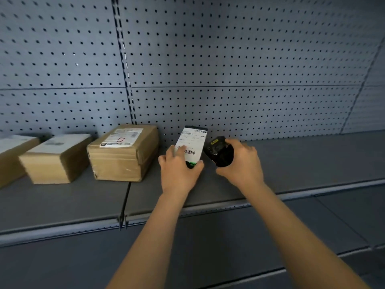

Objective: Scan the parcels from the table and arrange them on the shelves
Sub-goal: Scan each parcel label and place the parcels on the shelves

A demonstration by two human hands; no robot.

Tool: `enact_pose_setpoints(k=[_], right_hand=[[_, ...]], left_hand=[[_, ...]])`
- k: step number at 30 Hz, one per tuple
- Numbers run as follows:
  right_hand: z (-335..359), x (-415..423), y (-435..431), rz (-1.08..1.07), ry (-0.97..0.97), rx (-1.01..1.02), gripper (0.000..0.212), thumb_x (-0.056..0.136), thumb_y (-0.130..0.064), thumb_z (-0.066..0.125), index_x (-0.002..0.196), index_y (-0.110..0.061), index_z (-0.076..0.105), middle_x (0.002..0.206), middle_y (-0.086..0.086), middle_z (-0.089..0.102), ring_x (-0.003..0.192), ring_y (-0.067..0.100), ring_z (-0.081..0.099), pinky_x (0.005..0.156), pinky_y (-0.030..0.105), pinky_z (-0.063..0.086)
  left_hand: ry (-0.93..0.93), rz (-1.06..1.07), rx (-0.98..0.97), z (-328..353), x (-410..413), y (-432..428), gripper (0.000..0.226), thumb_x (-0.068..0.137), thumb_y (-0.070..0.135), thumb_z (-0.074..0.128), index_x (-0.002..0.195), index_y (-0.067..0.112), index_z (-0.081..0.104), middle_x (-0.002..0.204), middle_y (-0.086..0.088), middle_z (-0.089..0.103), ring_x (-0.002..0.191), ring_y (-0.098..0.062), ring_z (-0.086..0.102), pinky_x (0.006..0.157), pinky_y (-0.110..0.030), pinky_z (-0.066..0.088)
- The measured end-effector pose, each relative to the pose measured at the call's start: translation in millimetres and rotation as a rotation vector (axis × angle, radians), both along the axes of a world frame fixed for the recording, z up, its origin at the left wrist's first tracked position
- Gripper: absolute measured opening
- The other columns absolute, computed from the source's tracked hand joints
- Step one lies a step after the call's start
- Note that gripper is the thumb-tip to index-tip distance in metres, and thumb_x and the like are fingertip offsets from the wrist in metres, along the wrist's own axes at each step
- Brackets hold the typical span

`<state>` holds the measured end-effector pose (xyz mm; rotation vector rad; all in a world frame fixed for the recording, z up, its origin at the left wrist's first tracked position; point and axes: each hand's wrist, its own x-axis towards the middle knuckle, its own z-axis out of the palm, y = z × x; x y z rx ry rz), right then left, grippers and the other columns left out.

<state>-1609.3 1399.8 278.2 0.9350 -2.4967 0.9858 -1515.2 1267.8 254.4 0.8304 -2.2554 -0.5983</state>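
— What is seen of the parcel (192, 147)?

— A slim, dark packet is shown, its upper face almost wholly covered by a white label (190, 140). One barcode is printed along the label's far edge, and another lower down, near the thumb. A small green patch is visible at the near end. The finer print is too blurred to be read.

— And where is it found?

— It is held over the grey shelf (291, 163), close to the pegboard panel (229, 59), just right of the nearest of three cardboard boxes (123, 153) lined up along the shelf. It is tilted, with the far end raised. Whether its underside touches the shelf cannot be told.

— How is it held?

— The near end is grasped by the left hand (179, 170), with the fingers laid on the label's left side and the thumb pressed at the right corner.

— And the other hand?

— A black scanner (218, 152) is gripped by the right hand (241, 163), the fingers being curled over its top. The scanner is kept just beside the parcel's right edge, apart from it.
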Motion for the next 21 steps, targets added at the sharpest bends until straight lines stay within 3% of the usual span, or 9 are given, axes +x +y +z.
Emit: enact_pose_setpoints(k=[7,14,21], right_hand=[[-2,-20,1,0.054,-0.047,-0.014,0.082,0.062,-0.020,0.083,0.136,-0.022,0.048,0.117,0.007,0.059,0.113,0.026,0.043,0.081,0.036,0.048],[3,-6,17,0.180,-0.029,-0.047,0.082,0.063,-0.023,0.083,0.137,-0.023,0.048,0.117,0.003,0.060,0.111,0.024,0.044,0.077,0.030,0.042],[-3,57,28,0.462,-0.066,-0.137,0.080,0.063,-0.022,0.082,0.136,-0.025,0.049,0.122,-0.003,0.058,0.113,0.020,0.042,0.082,0.029,0.041]], left_hand=[[-0.179,0.052,0.052,-3,-14,-1,0.069,0.086,0.057,0.056,0.140,0.017,0.044,0.147,-0.008,0.038,0.131,-0.033,0.030,0.106,-0.040,0.032],[-0.017,0.098,-0.087,5,23,25,0.063,0.088,0.052,0.059,0.141,0.020,0.047,0.149,-0.006,0.038,0.136,-0.029,0.027,0.111,-0.039,0.023],[0.079,0.268,-0.185,-5,117,62,0.060,0.086,0.050,0.063,0.135,0.018,0.053,0.142,-0.009,0.046,0.130,-0.029,0.035,0.109,-0.041,0.029]])
